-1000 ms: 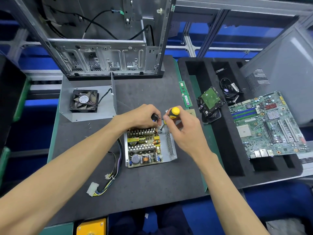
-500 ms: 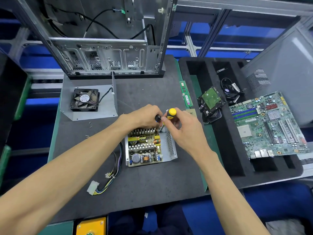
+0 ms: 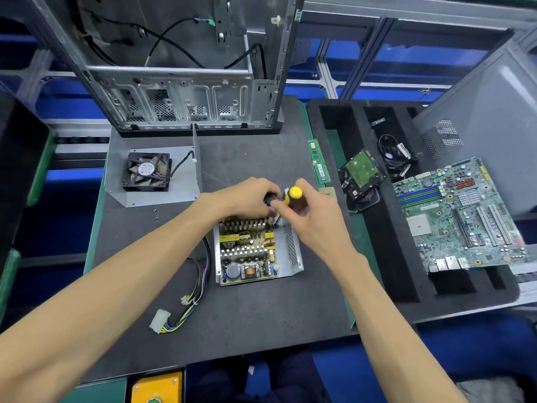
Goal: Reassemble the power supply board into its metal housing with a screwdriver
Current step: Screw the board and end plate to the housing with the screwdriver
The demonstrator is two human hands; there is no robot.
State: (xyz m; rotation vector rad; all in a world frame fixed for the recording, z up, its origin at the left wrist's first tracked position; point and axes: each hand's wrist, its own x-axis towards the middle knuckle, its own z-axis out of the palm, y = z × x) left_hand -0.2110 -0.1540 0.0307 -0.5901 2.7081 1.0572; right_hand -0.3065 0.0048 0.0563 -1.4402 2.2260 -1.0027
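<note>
The power supply board [image 3: 247, 251] lies inside its open metal housing [image 3: 293, 251] in the middle of the dark mat. My right hand [image 3: 316, 219] grips a yellow-and-black screwdriver [image 3: 293, 194], held nearly upright with its tip down at the board's far right corner. My left hand [image 3: 252, 199] rests curled over the housing's far edge, fingers around a dark part beside the screwdriver; what it holds is mostly hidden. The board's wire bundle [image 3: 186, 301] trails off to the left and front.
A fan [image 3: 146, 171] on a metal cover plate [image 3: 186, 175] lies at the left rear, two loose screws [image 3: 156, 214] near it. An open computer case [image 3: 186, 68] stands behind. RAM stick [image 3: 318, 165], hard drive [image 3: 361, 174] and motherboard [image 3: 462, 216] lie on the right, on black foam.
Both hands have stayed at the board's far right corner. The screwdriver handle has shifted slightly, and my right hand's fingers have turned around it.
</note>
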